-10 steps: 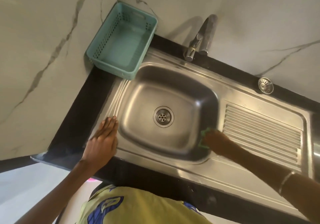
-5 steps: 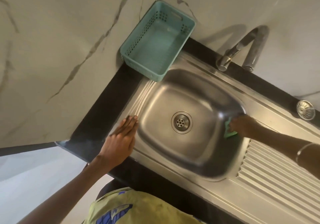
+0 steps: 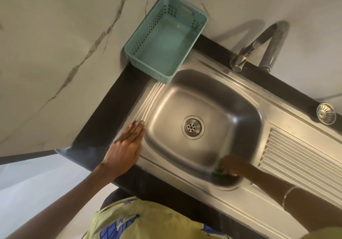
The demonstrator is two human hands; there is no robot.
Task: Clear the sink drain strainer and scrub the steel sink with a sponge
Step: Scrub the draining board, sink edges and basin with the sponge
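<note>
Left hand: the left hand (image 3: 127,146) lay flat on the sink's left rim, fingers straight and together, holding nothing.
Right hand: the right hand (image 3: 232,166) was down inside the basin at its near right corner, blurred — fingers wrapped over the sponge.
Sponge: the green sponge (image 3: 218,171) pressed against the basin wall, mostly hidden under that hand, well apart from the left hand.
Sink: the steel sink (image 3: 201,98) had its drain (image 3: 192,127) open in the middle, between the two hands.
Strainer: the strainer (image 3: 325,113) sat out on the far ledge — beyond the ribbed draining board (image 3: 303,163).
Behind: a teal basket (image 3: 164,42) in the corner, tap (image 3: 259,48) above the basin.
</note>
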